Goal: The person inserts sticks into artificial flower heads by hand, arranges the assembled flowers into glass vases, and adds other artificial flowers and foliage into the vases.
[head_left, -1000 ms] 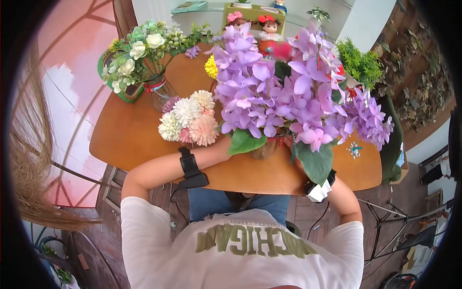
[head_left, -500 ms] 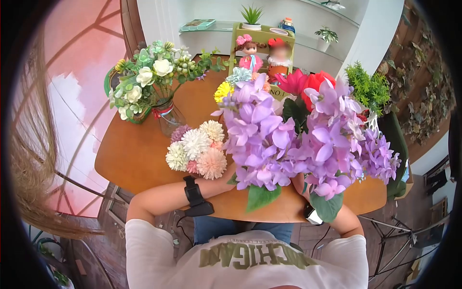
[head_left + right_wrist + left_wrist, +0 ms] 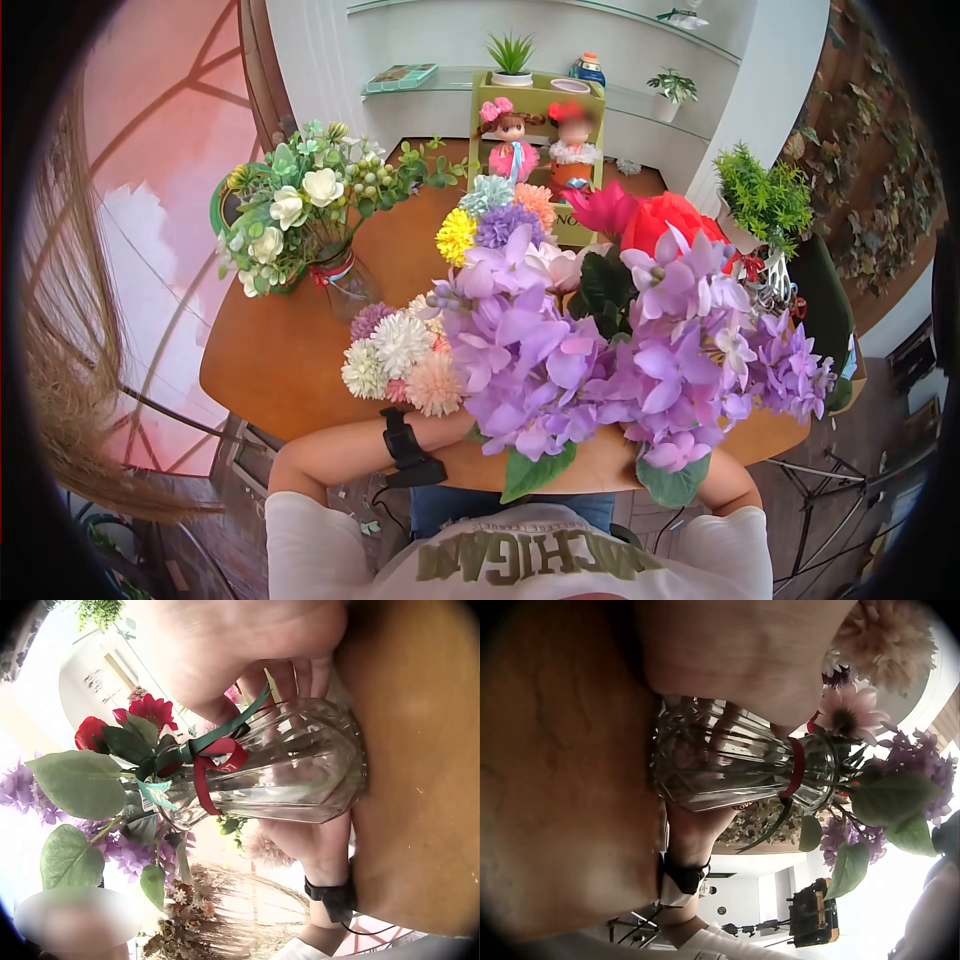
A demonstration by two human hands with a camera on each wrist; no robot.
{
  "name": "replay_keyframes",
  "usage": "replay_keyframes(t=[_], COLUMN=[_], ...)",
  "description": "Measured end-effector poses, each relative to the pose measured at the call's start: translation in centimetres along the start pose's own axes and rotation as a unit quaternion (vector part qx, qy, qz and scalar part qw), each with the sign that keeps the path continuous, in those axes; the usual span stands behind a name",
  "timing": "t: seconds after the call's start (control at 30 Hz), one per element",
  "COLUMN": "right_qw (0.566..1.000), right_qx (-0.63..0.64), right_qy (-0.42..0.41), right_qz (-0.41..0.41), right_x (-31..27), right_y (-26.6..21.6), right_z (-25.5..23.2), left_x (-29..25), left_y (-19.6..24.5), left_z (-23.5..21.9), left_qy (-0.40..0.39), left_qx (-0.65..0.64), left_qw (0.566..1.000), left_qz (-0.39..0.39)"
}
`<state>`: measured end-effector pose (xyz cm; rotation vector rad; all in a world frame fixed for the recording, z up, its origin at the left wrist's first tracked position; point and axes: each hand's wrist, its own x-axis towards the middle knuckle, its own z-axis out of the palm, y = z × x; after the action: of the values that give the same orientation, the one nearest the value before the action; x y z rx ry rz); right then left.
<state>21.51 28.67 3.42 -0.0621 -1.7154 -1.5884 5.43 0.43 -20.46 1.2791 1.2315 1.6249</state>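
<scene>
A clear ribbed glass vase [image 3: 727, 757] with a red ribbon [image 3: 202, 776] round its neck stands on the wooden table, holding purple flowers [image 3: 530, 360] and broad green leaves [image 3: 892, 799]. In the left wrist view my left hand [image 3: 742, 652] lies against one side of the vase, fingers curving round it. My right hand [image 3: 255, 645] grips the opposite side, its fingers seen through and behind the glass in the right wrist view. The blossoms hide both hands in the head view.
Pale pom-pom flowers [image 3: 400, 345] are left of the purple ones. A vase of white flowers [image 3: 348, 285] stands at the table's left. Behind are two dolls [image 3: 513, 150] on a green stand [image 3: 540, 92]; a potted green plant [image 3: 765, 200] is at the right.
The head view has tilted upward, showing more of the shelves and dolls. The hands remain at the vase, now hidden under the blossoms; the purple bunch sits lower in view.
</scene>
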Motion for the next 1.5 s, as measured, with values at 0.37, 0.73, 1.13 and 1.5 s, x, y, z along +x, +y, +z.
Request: replay_keyframes(t=[0.37, 0.73, 1.13, 1.5], right_qw=[0.996, 0.985, 0.954, 0.917], right_qx=[0.078, 0.152, 0.280, 0.381], right_qy=[0.025, 0.061, 0.092, 0.112], right_qz=[0.034, 0.056, 0.051, 0.046], right_x=[4.3, 9.5, 15.6, 21.1], right_y=[0.1, 0.3, -3.0, -6.1], right_z=[2.4, 5.0, 6.8, 8.4], left_x=[7.9, 7.8, 9.8, 8.3], left_y=[-2.8, -5.7, -9.4, 4.3], left_z=[4.6, 5.1, 7.9, 8.0], left_qy=[0.026, 0.054, 0.118, 0.064], left_qx=[-0.008, -0.015, -0.043, -0.047], left_qw=[1.000, 0.998, 0.992, 0.992], left_qz=[0.010, 0.033, 0.032, 0.098])
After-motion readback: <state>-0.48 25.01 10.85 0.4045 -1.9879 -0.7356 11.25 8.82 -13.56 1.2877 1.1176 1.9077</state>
